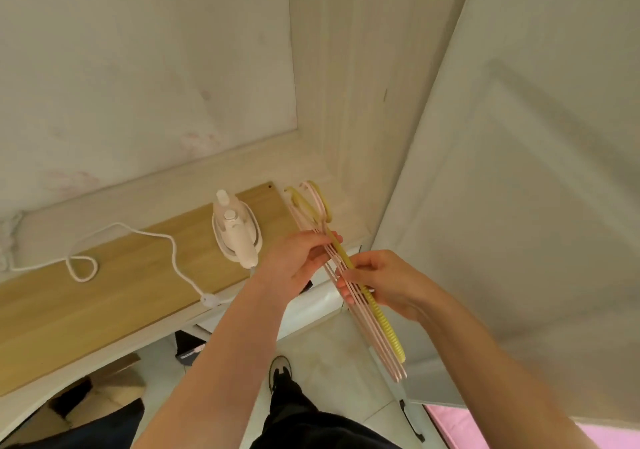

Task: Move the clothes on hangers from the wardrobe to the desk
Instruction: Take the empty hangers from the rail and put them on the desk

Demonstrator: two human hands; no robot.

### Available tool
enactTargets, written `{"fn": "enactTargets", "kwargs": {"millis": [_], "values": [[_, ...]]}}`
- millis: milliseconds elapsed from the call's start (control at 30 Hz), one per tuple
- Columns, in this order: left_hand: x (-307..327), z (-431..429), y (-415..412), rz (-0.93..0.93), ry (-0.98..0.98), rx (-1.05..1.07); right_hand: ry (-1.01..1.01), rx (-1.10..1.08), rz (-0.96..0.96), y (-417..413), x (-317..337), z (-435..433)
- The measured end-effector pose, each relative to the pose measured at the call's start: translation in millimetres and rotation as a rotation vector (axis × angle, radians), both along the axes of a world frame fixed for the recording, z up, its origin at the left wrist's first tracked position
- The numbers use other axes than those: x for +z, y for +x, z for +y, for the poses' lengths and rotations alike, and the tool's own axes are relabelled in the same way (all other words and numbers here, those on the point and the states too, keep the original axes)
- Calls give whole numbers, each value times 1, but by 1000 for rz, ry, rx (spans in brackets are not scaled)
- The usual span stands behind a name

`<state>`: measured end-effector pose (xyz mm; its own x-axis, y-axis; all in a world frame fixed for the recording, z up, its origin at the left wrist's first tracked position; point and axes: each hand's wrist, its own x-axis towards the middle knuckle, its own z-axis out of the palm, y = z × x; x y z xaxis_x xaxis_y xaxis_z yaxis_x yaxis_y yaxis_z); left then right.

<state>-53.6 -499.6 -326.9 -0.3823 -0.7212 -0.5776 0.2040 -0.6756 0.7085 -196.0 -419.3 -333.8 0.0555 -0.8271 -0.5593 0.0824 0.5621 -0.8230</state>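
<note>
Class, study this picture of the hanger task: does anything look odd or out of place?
Yes. The hangers, pink ones and a yellow one bunched between the left hand and right hand, carry no clothes at all. On the desk, the iron's cord trails loose in a loop.

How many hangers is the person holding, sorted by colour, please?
Pink hangers: 4, as far as the stacked edges can be told apart
Yellow hangers: 1
Total: 5, bunched together with no clothes on them, held by the left hand and right hand.
</note>
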Motion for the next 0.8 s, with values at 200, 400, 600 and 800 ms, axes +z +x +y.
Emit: {"fn": "enactTargets", "kwargs": {"millis": [200, 400, 600, 800], "values": [[5, -81, 25, -358, -250, -264, -31, -65, 48, 13, 7, -61], [35, -136, 38, -514, -579, -306, -1, -118, 137, 27, -1, -110], [44, -163, 30, -201, -334, -255, -7, -166, 252, 31, -15, -142], [27, -182, 16, -211, -297, -144, -20, -182, 423, 19, -38, -172]]}}
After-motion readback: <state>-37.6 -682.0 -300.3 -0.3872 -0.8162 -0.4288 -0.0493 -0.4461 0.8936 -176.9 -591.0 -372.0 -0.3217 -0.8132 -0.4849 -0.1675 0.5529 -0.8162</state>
